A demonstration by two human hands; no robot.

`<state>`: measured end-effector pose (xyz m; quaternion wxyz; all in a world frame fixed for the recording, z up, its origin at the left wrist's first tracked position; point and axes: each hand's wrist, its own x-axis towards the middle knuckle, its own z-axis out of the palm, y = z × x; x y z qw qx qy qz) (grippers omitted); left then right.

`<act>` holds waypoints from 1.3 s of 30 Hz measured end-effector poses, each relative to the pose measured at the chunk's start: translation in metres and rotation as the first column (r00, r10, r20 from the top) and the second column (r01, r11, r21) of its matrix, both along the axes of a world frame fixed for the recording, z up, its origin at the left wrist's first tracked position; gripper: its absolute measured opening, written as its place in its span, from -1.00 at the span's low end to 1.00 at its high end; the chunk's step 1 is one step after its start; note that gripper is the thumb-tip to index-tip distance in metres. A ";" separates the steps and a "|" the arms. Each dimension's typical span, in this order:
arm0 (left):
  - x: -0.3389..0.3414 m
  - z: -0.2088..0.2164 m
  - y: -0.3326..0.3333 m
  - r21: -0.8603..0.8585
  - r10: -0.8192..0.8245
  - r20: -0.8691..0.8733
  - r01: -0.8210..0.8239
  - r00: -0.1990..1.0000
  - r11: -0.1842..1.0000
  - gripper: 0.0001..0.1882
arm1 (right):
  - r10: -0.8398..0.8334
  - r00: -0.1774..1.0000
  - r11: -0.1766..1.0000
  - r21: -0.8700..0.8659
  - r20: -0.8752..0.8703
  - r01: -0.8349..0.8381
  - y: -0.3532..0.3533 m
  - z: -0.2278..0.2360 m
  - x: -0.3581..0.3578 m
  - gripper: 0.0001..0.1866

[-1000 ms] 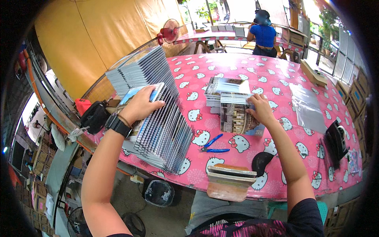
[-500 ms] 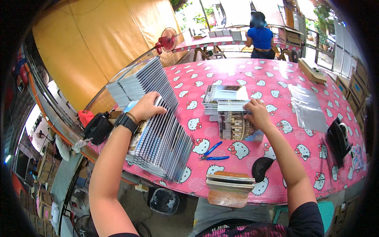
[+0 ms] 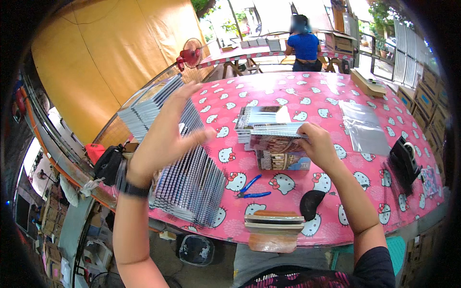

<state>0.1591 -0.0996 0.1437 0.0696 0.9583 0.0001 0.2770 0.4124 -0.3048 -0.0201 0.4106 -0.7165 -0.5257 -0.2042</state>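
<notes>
My left hand point(image 3: 165, 137), a dark watch on its wrist, is raised with fingers spread over the front stack of spiral-bound notebooks point(image 3: 189, 189). It holds nothing and is slightly smeared by motion. A taller-looking stack of notebooks point(image 3: 139, 115) stands behind it. In my right hand point(image 3: 318, 146), thumb and fingers grip the right end of a small bundle of notebooks point(image 3: 274, 135), tilted up. Below the bundle lies another notebook point(image 3: 283, 162) with a building on its cover. A low pile of notebooks point(image 3: 273, 115) sits just behind the bundle.
Blue cutting pliers point(image 3: 253, 188), a black half-round object point(image 3: 311, 205) and a wooden block-like piece point(image 3: 273, 228) lie near the front edge of the pink table. A clear plastic sheet point(image 3: 362, 127) and a black tape dispenser point(image 3: 404, 161) are at right. A person point(image 3: 305, 45) stands beyond.
My left hand has lifted off the notebook stack, its fingers opening. My right hand has raised the bundle, baring the notebook beneath. The whole view has shifted slightly.
</notes>
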 end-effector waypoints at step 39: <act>-0.025 -0.183 -0.104 -0.854 -0.281 0.332 0.414 0.900 0.315 -0.74 | 0.163 0.765 0.984 0.052 -0.624 -0.168 -0.130 -0.122 -0.117 -0.89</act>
